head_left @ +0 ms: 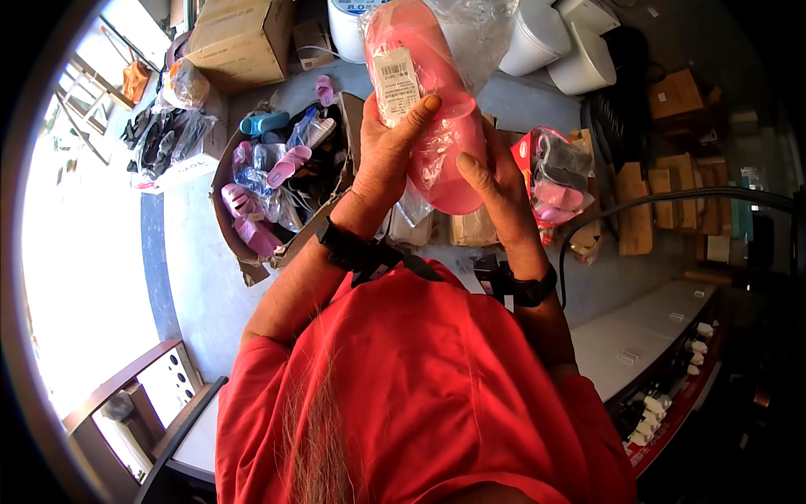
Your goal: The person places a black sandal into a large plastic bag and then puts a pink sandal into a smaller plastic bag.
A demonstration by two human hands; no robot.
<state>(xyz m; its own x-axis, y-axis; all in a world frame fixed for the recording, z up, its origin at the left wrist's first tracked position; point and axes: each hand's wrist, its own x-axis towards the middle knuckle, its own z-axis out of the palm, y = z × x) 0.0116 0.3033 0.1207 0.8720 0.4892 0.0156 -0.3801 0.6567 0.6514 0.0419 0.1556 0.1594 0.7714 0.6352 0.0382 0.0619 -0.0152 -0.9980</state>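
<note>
A pair of pink slippers [449, 139] in a clear plastic bag is held up in front of my chest. A white printed label [396, 82] is stuck on the bag's upper left. My left hand [391, 151] grips the left side, its thumb lying across the front below the label. My right hand [497, 181] holds the lower right side with the thumb on top; its other fingers are hidden behind the slippers. Loose clear plastic [478, 38] sticks out at the upper right of the bag. Both wrists carry black straps.
An open cardboard box [336, 206] of mixed slippers stands to the left on the grey-blue floor. At the right is a red bag [550, 176] with grey and pink slippers. White buckets [537, 38] stand at the back. A black cable [672, 197] arcs past on the right, above a white cabinet [642, 336].
</note>
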